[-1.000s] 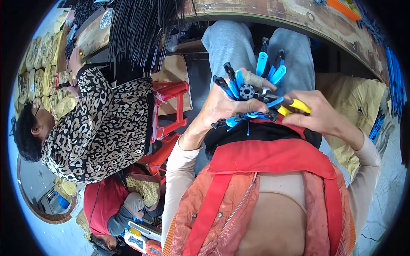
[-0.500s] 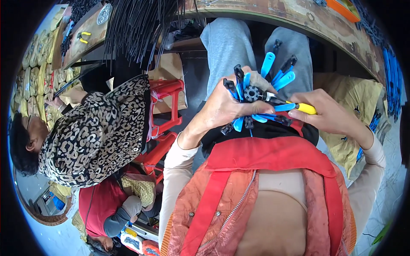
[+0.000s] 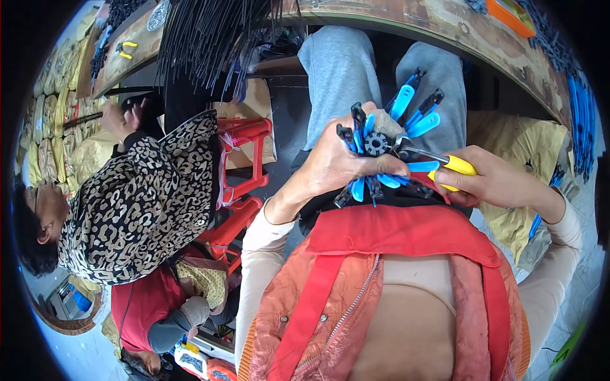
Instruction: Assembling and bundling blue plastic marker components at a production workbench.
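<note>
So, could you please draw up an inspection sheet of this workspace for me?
Surface: worn wooden bench along the top.
Job's things: black hub ringed with blue strips; yellow-handled pliers, metal end beside it.
Clutter: dark strands; on the bench, an orange tray and another yellow-handled tool.
Grips: left grip holds the hub and strips; right grip holds the pliers.
Cables: thin dark line on the floor, lower right, possibly one.
Surroundings: two people, red stools and wrapped bundles at left.
</note>
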Action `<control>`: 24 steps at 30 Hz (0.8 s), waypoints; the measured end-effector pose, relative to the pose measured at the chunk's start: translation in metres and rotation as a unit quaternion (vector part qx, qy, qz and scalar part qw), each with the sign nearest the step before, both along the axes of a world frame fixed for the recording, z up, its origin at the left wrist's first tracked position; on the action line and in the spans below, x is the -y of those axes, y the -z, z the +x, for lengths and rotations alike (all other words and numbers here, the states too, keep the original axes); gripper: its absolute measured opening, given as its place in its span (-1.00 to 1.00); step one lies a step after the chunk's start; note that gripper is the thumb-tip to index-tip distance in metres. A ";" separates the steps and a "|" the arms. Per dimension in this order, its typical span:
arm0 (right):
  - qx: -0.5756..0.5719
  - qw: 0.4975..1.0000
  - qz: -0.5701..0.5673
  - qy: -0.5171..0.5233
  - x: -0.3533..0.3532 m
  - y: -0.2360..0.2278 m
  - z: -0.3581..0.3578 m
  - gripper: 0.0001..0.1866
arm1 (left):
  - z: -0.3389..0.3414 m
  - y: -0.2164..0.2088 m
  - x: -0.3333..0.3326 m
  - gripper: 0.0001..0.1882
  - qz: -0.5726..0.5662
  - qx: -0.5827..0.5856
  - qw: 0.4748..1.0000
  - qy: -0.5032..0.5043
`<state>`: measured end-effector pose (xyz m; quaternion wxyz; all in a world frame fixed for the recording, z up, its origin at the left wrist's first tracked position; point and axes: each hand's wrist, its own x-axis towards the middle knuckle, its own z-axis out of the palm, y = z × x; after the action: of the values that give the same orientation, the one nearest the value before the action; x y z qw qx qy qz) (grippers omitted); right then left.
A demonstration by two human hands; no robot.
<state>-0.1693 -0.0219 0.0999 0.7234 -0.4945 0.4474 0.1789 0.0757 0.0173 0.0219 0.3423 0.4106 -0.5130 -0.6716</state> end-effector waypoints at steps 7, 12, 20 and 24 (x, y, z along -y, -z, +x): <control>-0.030 0.951 -0.288 -0.105 -0.005 -0.053 -0.006 -0.66 | -0.005 -0.033 0.002 -0.74 0.061 0.065 0.995 0.045; 0.034 0.942 -0.322 -0.083 -0.009 -0.034 -0.002 -0.51 | 0.001 -0.015 0.003 -0.72 0.105 -0.069 0.992 -0.009; 0.019 0.880 -0.449 0.151 0.006 -0.007 -0.068 -0.53 | 0.019 0.019 0.042 -0.51 -0.059 -0.117 0.975 -0.178; -0.239 0.698 -0.667 0.105 0.047 0.053 -0.161 -0.56 | 0.006 -0.001 0.077 -0.67 -0.002 -0.222 0.962 -0.162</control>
<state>-0.3306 -0.0686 0.0468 0.0865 -0.7377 0.6565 -0.1312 0.0818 -0.0600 0.0234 0.5523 0.3282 -0.3524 -0.6805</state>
